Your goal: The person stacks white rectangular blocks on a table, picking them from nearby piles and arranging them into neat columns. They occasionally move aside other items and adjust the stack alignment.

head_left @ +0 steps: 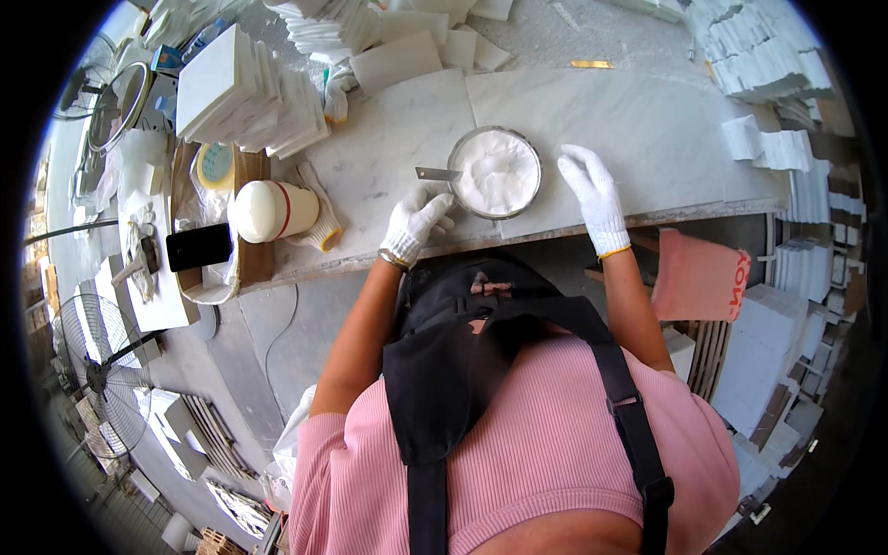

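A round bowl with a metal rim (530, 205) stands near the front edge of a pale marble slab worktop (388, 153). White powder or paste (499, 171) fills it, heaped and uneven on top. Out over its left side sticks a flat metal blade (437, 174). My left hand (421, 222), in a white knitted glove, rests beside the bowl's lower left, fingers apart and loosely bent; whether it touches the rim I cannot tell. To the right of the bowl my right hand (592, 190), gloved too, is open and holds nothing, fingers stretched forward.
On the left are a cream container with a red band (268, 211), a spare glove (319, 208), a cardboard box (250, 264) and a black phone (199, 248). Stacked white tiles (227, 88) stand behind. More slabs (758, 46) rise at far right. A fan (97, 375) stands lower left.
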Demonstrator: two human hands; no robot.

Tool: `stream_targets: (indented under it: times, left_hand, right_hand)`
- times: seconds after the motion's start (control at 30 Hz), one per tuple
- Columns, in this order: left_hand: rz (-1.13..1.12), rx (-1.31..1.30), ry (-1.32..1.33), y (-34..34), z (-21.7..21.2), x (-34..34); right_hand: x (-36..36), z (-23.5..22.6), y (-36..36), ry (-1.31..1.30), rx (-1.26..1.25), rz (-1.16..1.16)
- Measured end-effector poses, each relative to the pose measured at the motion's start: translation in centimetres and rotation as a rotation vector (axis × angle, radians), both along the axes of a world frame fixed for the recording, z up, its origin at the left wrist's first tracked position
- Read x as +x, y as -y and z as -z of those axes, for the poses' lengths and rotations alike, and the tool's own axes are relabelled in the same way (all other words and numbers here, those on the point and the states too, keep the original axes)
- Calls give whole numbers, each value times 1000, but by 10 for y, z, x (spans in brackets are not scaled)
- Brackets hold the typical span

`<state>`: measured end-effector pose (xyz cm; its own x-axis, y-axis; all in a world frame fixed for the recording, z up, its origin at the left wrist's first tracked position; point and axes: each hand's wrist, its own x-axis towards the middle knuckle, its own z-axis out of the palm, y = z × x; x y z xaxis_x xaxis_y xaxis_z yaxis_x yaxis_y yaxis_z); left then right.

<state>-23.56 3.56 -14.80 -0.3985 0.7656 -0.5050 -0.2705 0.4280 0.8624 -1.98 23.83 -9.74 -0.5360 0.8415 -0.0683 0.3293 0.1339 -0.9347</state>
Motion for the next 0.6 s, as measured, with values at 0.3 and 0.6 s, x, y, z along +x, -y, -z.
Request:
stream_targets:
  times: [0.3, 0.6]
  left_hand:
    - [-16, 38, -6, 9, 5, 0]
    - [-30, 60, 26, 15, 3, -1]
  right_hand:
    - [-69, -23, 15, 495, 565, -496]
    - [-67, -12, -1, 381, 330, -418]
